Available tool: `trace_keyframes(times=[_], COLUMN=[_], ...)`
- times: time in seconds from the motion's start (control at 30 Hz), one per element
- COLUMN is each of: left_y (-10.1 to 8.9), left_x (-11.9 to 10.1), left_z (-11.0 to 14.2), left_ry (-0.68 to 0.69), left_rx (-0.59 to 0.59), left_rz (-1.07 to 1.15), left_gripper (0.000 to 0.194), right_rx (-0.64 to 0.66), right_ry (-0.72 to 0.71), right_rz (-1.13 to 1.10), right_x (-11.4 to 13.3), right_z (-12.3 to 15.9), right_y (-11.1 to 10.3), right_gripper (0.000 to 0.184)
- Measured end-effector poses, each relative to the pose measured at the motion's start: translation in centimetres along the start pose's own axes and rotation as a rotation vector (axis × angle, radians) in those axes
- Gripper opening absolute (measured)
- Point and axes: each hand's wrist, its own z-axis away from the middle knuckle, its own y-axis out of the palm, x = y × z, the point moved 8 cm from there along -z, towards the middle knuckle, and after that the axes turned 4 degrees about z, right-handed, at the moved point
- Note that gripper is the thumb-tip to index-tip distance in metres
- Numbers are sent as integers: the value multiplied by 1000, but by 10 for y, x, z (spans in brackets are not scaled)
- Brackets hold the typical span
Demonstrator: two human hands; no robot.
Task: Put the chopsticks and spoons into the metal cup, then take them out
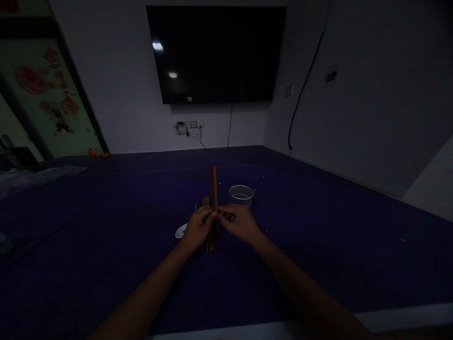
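Observation:
In the dim head view, a pair of brown chopsticks (213,182) stands upright, side by side, between my hands. My left hand (198,230) pinches them near their lower part from the left. My right hand (241,223) is closed in a pinch on the same chopsticks from the right. Several more chopsticks (210,244) lie in a bunch on the purple surface behind and below my fingers, partly hidden by my left hand. A white dish (180,232) shows beside my left hand, largely covered by it. Just beyond my right hand sits a round grey metal pan (241,192).
The purple surface (141,264) stretches to the walls, with small white bits scattered on it. Clear plastic sheeting (38,179) lies at the left. A large dark television (219,54) hangs on the far wall above sockets (189,125); a black cable (307,78) runs down the right wall.

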Motion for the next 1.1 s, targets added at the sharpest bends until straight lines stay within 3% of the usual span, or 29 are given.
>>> trace_keyframes(times=[0.2,0.37,0.63,0.77,0.9,1.1], left_y=[3,8,10,8,-5,-18], left_x=[-6,-14,-19,-23,-16,1], left_z=[5,8,7,8,8,7], left_ry=[3,18,10,17,-21,-95], left_rx=[14,68,85,70,-57,-183], left_rz=[-52,-84,-30,-16,-49,-68], left_gripper=[29,29,30,30,32,31], right_rx=[-122,-112,-146,-184,-370,-751], right_ry=[28,44,-56,23,168,203], right_rz=[-29,-75,-75,-220,-412,-362], right_x=[6,9,24,16,-3,-23], right_z=[-1,-3,-3,-5,-7,1], right_y=[-12,-13,-20,-26,-55,-111], right_gripper=[22,21,23,25,27,31])
